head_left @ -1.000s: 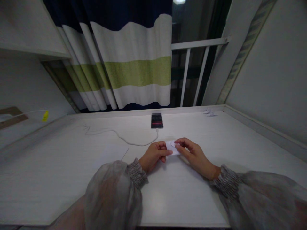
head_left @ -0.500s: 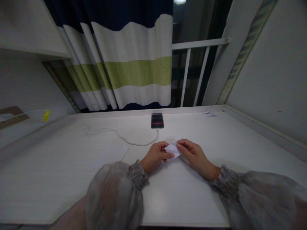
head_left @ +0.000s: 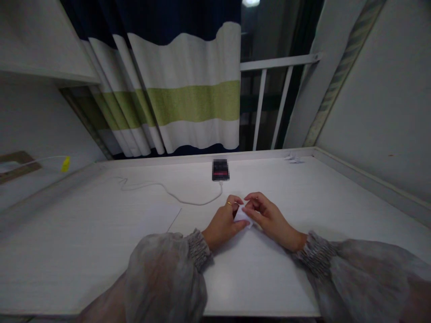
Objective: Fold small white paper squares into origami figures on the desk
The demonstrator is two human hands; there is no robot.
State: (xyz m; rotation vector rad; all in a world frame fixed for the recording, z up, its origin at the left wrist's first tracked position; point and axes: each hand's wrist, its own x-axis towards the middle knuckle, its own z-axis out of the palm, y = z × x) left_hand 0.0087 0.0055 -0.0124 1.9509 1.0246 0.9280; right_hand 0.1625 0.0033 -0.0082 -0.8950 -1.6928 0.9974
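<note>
A small folded piece of white paper (head_left: 241,216) is held between my two hands, just above the white desk (head_left: 262,278). My left hand (head_left: 227,222), with a ring on one finger, grips the paper's left and lower side, its thumb lying along the near edge. From the right, my right hand (head_left: 269,219) pinches the upper right part between thumb and fingers. My fingers cover some of the folds, so the paper's full shape is hidden.
A dark phone (head_left: 221,170) lies beyond my hands, with a white cable (head_left: 188,202) running left from it. Small folded white papers (head_left: 294,158) sit at the back right. Flat white paper (head_left: 158,218) lies to the left. A striped curtain (head_left: 195,101) hangs behind.
My left hand has shifted slightly right and its fingers have risen around the paper. The paper has turned and looks more folded up. My right hand's fingers have moved a little left.
</note>
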